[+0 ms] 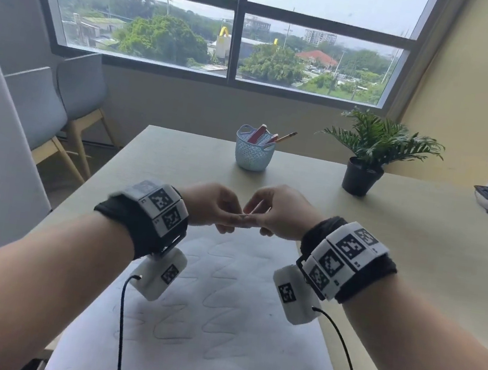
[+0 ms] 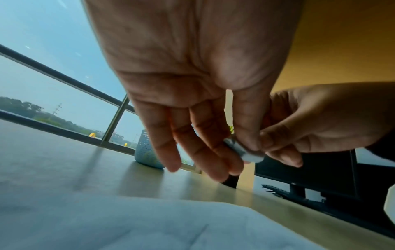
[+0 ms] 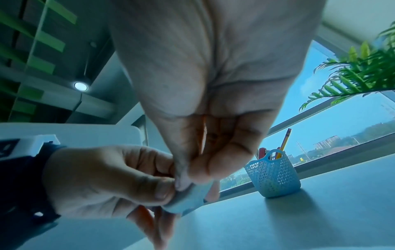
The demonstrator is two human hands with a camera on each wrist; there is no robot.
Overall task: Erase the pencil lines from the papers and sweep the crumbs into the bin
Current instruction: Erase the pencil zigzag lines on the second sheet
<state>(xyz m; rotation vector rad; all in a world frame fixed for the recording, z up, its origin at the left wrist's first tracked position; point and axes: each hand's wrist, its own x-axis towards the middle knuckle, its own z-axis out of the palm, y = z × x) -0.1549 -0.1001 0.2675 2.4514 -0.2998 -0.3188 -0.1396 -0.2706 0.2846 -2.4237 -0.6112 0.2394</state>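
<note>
Both hands meet in the air above the paper (image 1: pixel 220 306), which lies on the table (image 1: pixel 385 234) with its wavy pencil lines (image 1: pixel 224 278) unerased. The left hand (image 1: pixel 212 205) and right hand (image 1: pixel 282 211) together pinch a small white eraser (image 2: pixel 249 154), probably to settle the grip before rubbing. No bin is visible; a blue basket (image 1: pixel 254 152) stands beyond.
</note>
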